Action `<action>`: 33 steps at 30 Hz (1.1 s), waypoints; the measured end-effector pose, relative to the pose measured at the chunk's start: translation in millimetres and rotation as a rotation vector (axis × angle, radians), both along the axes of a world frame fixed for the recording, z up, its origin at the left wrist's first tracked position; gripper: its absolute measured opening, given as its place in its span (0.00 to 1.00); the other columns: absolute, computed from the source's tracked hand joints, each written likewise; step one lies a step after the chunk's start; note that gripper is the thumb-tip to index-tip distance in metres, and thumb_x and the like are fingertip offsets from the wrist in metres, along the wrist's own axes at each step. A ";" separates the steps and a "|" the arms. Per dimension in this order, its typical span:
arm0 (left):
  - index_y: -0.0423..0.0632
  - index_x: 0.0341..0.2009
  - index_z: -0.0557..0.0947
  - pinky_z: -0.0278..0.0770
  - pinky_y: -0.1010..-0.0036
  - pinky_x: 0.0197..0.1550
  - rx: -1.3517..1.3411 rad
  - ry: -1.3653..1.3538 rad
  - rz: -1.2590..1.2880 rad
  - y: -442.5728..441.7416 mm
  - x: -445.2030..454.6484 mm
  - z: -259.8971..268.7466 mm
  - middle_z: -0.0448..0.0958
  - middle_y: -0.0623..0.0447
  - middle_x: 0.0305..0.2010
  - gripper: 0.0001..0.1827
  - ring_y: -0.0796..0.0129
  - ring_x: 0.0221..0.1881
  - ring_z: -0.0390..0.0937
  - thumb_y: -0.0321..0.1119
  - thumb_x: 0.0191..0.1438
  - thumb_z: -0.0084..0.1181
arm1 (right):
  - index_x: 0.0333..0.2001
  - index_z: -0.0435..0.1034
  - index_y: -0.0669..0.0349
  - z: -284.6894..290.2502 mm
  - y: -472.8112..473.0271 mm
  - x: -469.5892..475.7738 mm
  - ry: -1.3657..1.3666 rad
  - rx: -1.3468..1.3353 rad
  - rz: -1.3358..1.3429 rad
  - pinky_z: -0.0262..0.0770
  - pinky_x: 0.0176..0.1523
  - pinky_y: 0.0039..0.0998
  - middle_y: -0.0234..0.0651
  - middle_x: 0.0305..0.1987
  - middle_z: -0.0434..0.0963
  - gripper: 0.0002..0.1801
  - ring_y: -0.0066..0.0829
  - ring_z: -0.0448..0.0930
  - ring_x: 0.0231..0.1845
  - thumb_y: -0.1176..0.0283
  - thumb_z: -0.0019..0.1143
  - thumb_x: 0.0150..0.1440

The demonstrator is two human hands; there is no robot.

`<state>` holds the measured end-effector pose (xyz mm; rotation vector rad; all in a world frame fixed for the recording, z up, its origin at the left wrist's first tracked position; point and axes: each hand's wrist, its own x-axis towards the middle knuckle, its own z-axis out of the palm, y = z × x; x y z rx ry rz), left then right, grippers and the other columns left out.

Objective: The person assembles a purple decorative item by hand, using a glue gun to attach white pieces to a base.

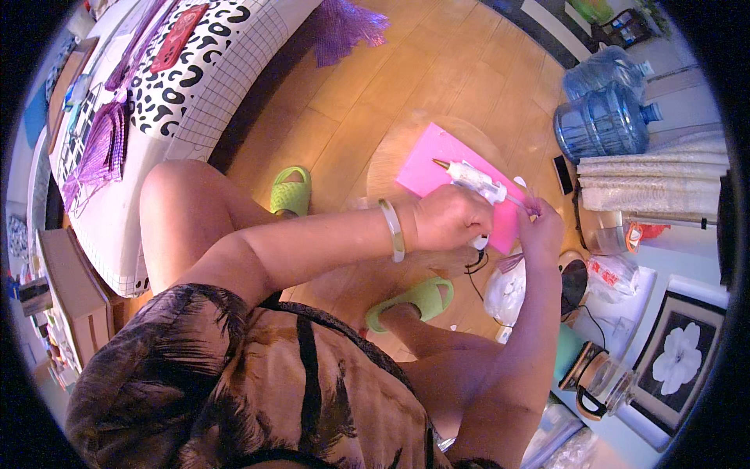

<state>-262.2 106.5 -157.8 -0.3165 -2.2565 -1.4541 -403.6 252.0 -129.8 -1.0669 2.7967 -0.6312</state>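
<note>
My left hand (454, 217), with a bangle on its wrist, is closed around the handle of a white hot glue gun (476, 180). The gun's brass-coloured nozzle points to the upper left, above a pink board (428, 155) that lies on a round wooden surface (384, 152). A clear glue stick (514, 201) extends from the back of the gun towards my right hand (540, 225). The fingertips of my right hand pinch a small purplish, thin piece (532, 206); whether they also touch the glue stick is unclear. Pleated purplish material (512, 264) shows just below that hand.
Purple mesh (99, 146) and a red case (179, 38) lie on the bed (158, 152) at left. More purple mesh (345, 29) hangs at its far end. Large water bottles (603, 120), a plastic bag (505, 290) and a glass jug (609, 381) are at right. The gun's cord (476, 284) trails down.
</note>
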 end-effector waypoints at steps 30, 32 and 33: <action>0.45 0.22 0.74 0.71 0.66 0.33 -0.097 -0.004 0.075 2.0 -4.0 -8.4 0.73 0.50 0.27 0.02 0.57 0.31 0.72 0.26 0.39 0.49 | 0.31 0.70 0.67 3.3 -10.3 3.3 0.113 0.121 0.134 0.70 0.38 0.36 0.47 0.30 0.73 0.09 0.44 0.74 0.32 0.78 0.50 0.42; 0.45 0.22 0.73 0.71 0.66 0.33 -0.091 -0.006 0.082 2.4 -3.7 -8.6 0.73 0.50 0.27 0.02 0.57 0.31 0.72 0.26 0.39 0.49 | 0.31 0.70 0.67 3.7 -11.1 3.9 0.101 0.105 0.140 0.70 0.38 0.35 0.48 0.30 0.73 0.09 0.44 0.75 0.32 0.78 0.50 0.42; 0.45 0.22 0.73 0.71 0.66 0.32 -0.092 -0.008 0.083 2.6 -3.8 -8.8 0.73 0.50 0.27 0.02 0.56 0.31 0.72 0.26 0.39 0.49 | 0.31 0.70 0.67 4.2 -11.2 4.4 0.096 0.098 0.142 0.70 0.38 0.35 0.48 0.31 0.73 0.09 0.44 0.75 0.33 0.79 0.50 0.42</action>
